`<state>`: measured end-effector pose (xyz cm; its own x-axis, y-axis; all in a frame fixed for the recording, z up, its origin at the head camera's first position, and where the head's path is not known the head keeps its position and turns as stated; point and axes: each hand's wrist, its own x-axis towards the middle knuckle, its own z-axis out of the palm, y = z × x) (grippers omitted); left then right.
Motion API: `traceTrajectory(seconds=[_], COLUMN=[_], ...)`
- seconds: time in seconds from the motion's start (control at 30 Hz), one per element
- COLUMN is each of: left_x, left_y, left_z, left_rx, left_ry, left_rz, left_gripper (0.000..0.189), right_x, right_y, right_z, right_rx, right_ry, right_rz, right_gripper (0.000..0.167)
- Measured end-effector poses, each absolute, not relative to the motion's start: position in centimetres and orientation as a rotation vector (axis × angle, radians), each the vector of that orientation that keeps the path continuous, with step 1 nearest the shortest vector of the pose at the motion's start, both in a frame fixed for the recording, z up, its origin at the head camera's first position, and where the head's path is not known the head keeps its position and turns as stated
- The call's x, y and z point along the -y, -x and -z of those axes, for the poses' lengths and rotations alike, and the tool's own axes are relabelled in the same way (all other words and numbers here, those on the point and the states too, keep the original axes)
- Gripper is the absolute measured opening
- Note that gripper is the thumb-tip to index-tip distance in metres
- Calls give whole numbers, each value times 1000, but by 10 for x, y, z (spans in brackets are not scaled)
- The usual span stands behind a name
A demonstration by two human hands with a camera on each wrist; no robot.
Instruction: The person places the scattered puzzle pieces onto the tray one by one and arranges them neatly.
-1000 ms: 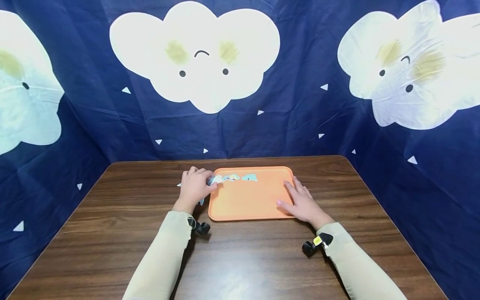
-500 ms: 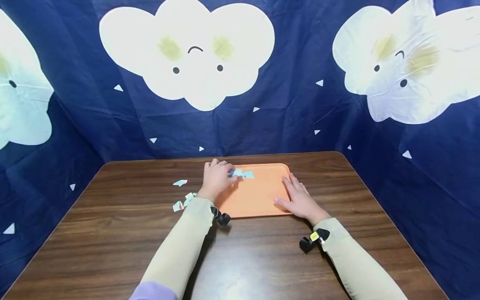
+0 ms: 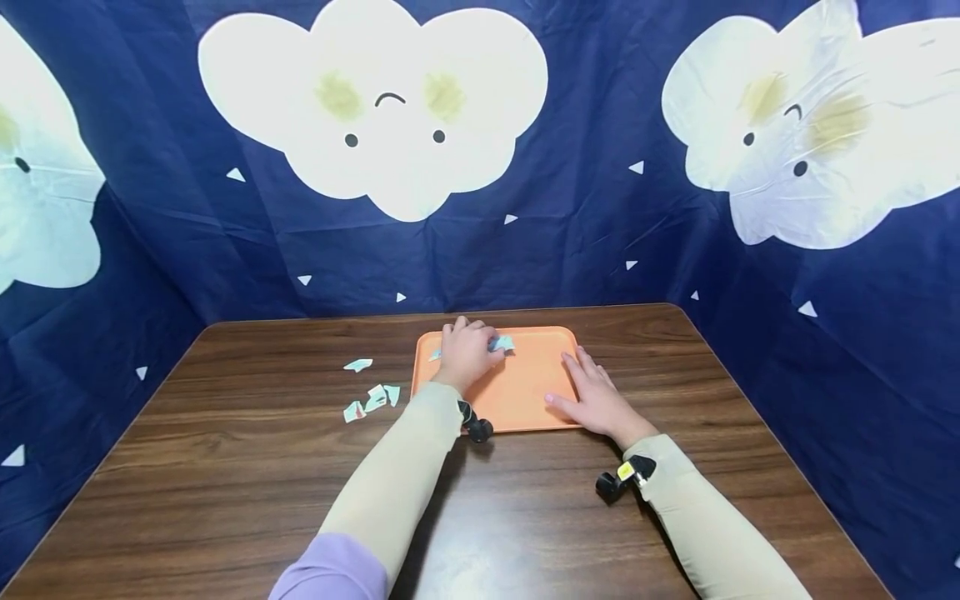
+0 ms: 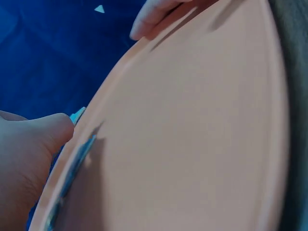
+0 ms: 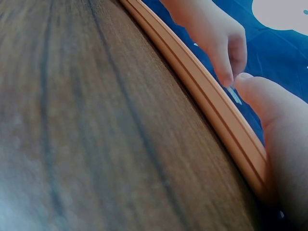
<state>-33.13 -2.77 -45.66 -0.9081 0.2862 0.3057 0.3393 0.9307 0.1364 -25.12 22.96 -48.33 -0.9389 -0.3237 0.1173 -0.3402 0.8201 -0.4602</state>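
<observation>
My left hand is over the far side of an orange tray, pinching a thin light-blue printed paper piece between thumb and fingers. In the left wrist view that piece pokes out past the thumb, above the tray's rim. Another printed piece lies flat along the far edge of the tray. To the left of the hand, a small piece shows on the tray; the hand hides what lies between. My right hand rests with spread fingers on the tray's right side.
On the brown wooden table, left of the tray, lie several loose light-blue pieces, with one piece farther back. A blue cloth with white clouds stands behind the table.
My left hand has moved right, from the tray's left edge to over its far side, uncovering the loose pieces on the table. The right hand stays on the tray's right side.
</observation>
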Motion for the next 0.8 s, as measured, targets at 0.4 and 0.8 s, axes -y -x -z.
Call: traceTrajectory(seconds=[0.4,0.8], left_x=[-3,-15], left_y=[332,332], left_z=[462,470], left_rx=[2850,2842], left_ry=[512,515], left_rz=[211,251], left_gripper=[32,26], right_x=[-227,-228], right_y=[253,251], right_z=[484,481], right_rx=[2973,2982], right_ry=[-521,-508], right_rz=[-748,-754], right_gripper=[95,95])
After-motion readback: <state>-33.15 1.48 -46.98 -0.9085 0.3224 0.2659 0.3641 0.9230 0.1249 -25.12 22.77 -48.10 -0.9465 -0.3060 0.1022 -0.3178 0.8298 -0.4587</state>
